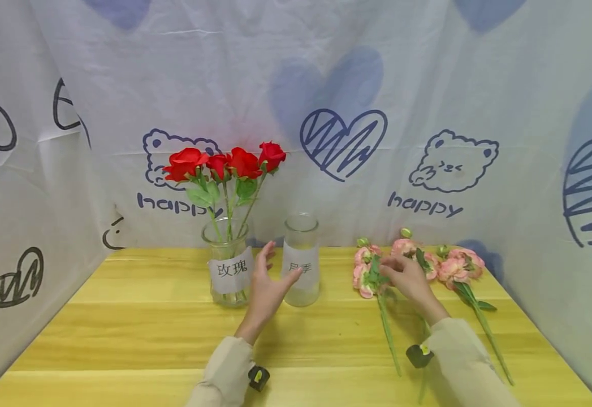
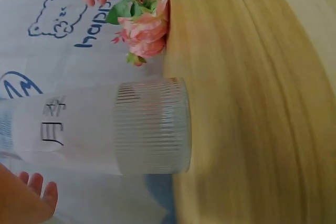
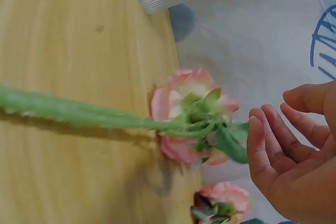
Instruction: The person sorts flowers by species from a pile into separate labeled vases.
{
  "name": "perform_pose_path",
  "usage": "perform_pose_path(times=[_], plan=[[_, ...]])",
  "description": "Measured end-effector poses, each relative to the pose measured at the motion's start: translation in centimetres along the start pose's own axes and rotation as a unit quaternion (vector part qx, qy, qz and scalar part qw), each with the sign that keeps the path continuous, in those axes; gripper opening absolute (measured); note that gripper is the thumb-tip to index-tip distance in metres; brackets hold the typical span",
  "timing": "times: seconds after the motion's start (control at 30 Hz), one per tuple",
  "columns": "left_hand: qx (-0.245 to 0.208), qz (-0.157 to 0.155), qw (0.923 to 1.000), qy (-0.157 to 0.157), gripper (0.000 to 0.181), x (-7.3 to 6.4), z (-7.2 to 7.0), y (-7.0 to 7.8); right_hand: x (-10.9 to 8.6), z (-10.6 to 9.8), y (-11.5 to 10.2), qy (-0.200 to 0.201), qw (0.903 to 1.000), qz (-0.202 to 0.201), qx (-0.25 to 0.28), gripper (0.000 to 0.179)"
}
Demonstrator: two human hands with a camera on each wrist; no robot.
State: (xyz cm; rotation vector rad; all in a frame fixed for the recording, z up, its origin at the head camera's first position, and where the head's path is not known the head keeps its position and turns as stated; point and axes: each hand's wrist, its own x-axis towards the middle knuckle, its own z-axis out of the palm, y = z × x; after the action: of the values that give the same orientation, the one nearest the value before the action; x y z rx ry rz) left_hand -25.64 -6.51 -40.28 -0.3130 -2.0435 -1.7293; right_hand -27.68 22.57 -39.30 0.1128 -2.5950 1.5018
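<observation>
My left hand (image 1: pixel 267 291) is beside a narrow clear glass vase (image 1: pixel 303 295) with a white paper label, thumb and fingers spread around the air at its left. In the left wrist view the vase's ridged base (image 2: pixel 152 129) stands on the table. My right hand (image 1: pixel 411 280) hovers at the leftmost pink flower (image 1: pixel 363 272), fingertips right at its green leaf (image 3: pixel 233 140). In the right wrist view its thumb and fingers are apart, with nothing gripped between them. The flower's green stem (image 1: pixel 388 333) lies toward the front of the table.
Left of the narrow vase, a wider labelled glass vase (image 1: pixel 229 297) holds several red roses (image 1: pixel 245 163). More pink flowers lie at the right, one with a long stem (image 1: pixel 489 333). A printed white cloth (image 1: pixel 346 215) hangs behind the wooden table (image 1: pixel 138 328).
</observation>
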Motion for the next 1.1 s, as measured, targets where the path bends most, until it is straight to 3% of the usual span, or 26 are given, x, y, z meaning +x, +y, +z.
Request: perform_pose_path(times=[0.2,0.53,0.8,1.1], plan=[[-0.022,-0.045,0.9982,-0.033,0.103,1.4,0.3,-0.8,-0.6,-0.3,1.5,-0.012,0.9988,0.025,0.04,0.033],[0.026,-0.093,0.9922,-0.078,0.102,2.8,1.3,-2.2,-1.1,-0.3,3.5,-0.056,0.9963,0.053,0.037,0.032],[0.023,-0.071,0.9954,-0.06,0.089,3.1,2.1,-2.5,-1.3,0.2,3.7,-0.096,0.9937,0.053,0.024,0.031],[0.055,-0.042,0.9951,-0.07,0.079,2.9,2.1,-2.6,-1.5,0.8,3.8,-0.092,0.9892,0.113,0.015,0.035]])
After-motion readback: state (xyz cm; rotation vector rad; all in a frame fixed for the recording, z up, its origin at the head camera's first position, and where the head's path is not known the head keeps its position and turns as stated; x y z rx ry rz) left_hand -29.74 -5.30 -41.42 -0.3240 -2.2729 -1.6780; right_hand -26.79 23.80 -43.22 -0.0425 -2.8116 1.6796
